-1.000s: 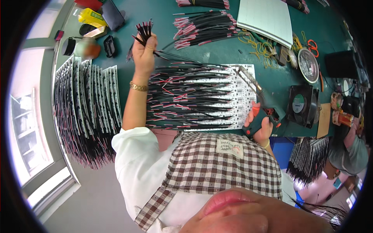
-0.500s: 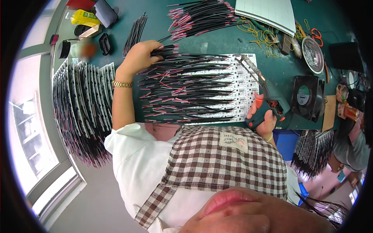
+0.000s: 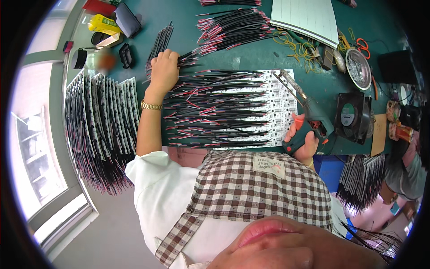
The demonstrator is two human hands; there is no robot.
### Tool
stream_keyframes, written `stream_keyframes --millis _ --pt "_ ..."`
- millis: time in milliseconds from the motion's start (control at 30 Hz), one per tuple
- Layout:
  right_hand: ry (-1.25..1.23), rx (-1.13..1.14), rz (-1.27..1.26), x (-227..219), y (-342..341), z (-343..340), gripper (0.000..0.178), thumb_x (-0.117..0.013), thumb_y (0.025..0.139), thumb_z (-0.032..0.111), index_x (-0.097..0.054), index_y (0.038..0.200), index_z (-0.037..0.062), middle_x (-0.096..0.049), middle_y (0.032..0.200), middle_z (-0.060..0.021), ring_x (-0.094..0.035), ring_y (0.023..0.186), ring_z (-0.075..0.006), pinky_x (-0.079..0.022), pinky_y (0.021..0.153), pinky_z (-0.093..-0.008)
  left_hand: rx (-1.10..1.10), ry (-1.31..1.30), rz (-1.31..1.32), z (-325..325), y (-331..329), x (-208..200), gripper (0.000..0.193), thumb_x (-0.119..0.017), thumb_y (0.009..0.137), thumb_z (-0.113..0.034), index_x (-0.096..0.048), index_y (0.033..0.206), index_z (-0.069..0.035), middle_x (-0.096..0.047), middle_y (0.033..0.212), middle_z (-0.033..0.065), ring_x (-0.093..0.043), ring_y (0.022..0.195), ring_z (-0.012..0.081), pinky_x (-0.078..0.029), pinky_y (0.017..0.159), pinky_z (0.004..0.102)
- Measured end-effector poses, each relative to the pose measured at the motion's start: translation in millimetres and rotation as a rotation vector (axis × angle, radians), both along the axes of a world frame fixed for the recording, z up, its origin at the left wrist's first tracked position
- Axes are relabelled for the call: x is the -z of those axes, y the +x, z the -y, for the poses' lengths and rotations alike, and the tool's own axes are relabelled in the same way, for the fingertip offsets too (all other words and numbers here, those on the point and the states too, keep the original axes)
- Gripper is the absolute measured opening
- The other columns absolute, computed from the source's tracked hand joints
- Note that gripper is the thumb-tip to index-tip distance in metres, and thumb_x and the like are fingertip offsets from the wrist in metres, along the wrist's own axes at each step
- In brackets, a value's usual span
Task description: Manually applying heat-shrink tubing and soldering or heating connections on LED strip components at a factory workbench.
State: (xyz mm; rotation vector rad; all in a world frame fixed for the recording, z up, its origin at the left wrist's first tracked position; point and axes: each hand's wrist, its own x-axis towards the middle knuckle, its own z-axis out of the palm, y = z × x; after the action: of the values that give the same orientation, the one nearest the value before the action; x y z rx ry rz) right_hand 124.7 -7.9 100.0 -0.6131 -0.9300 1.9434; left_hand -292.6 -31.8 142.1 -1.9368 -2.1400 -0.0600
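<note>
My right hand (image 3: 307, 147) is wrapped round the handle of a dark green soldering gun (image 3: 317, 117) with an orange trigger. Its long metal tip hovers over the upper right corner of a white circuit board panel (image 3: 280, 107). Rows of black wires (image 3: 215, 110) with red and white ends lie across the panel and overhang its left side. Beyond the panel's upper left corner, my left hand (image 3: 165, 71) is closed round a small bunch of black wires (image 3: 187, 58); the fingertips are partly hidden. Just above this hand lies another thin bunch of black wires (image 3: 160, 41).
Piled wires (image 3: 233, 29) and a white paper pad (image 3: 304, 20) lie at the back. Yellow wire scraps, orange-handled scissors (image 3: 363, 47), a metal bowl (image 3: 358, 67) and a black fan (image 3: 354, 116) stand right. Wired panels (image 3: 101, 130) hang at the left edge.
My left hand has turned and drawn slightly back toward the left, away from the panel's wires, with the bunch beside it. The soldering gun stays nearly in place. The whole view has shifted slightly.
</note>
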Motion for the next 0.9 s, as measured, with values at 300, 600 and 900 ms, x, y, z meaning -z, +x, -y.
stream_keyframes --millis 300,600,900 --pt "-0.022 0.035 0.016 -10.6 -2.4 17.0 0.06 -0.051 0.092 0.045 -0.043 0.122 -0.006 -0.053 0.078 -0.0112 -0.055 0.062 -0.0167 -0.048 0.058 -0.0276 0.003 1.016 1.347 16.9 -8.5 -13.5 0.021 -0.055 0.095 -0.022 -0.043 0.1 -0.006 -0.048 0.073 0.001 -0.046 0.058 0.0084 -0.041 0.055 0.0219" --pt "0.03 0.007 0.041 -12.8 4.5 28.6 0.061 -0.044 0.095 0.045 -0.041 0.126 -0.0068 -0.051 0.08 -0.01 -0.052 0.065 -0.0156 -0.047 0.059 -0.0282 -0.075 1.113 1.323 31.0 3.9 -28.1 0.015 -0.052 0.095 -0.013 -0.043 0.104 -0.005 -0.057 0.083 0.0075 -0.056 0.064 0.0136 -0.049 0.061 0.0263" --pt "-0.067 0.022 0.068 3.8 18.3 -2.1 0.057 -0.05 0.093 0.042 -0.042 0.125 -0.0041 -0.053 0.081 -0.009 -0.054 0.064 -0.0161 -0.047 0.059 -0.0284 -0.054 0.723 1.259 -6.6 22.9 -66.7 0.032 -0.055 0.095 -0.029 -0.061 0.116 -0.005 -0.049 0.073 -0.0053 -0.04 0.058 0.002 -0.031 0.051 0.0174"
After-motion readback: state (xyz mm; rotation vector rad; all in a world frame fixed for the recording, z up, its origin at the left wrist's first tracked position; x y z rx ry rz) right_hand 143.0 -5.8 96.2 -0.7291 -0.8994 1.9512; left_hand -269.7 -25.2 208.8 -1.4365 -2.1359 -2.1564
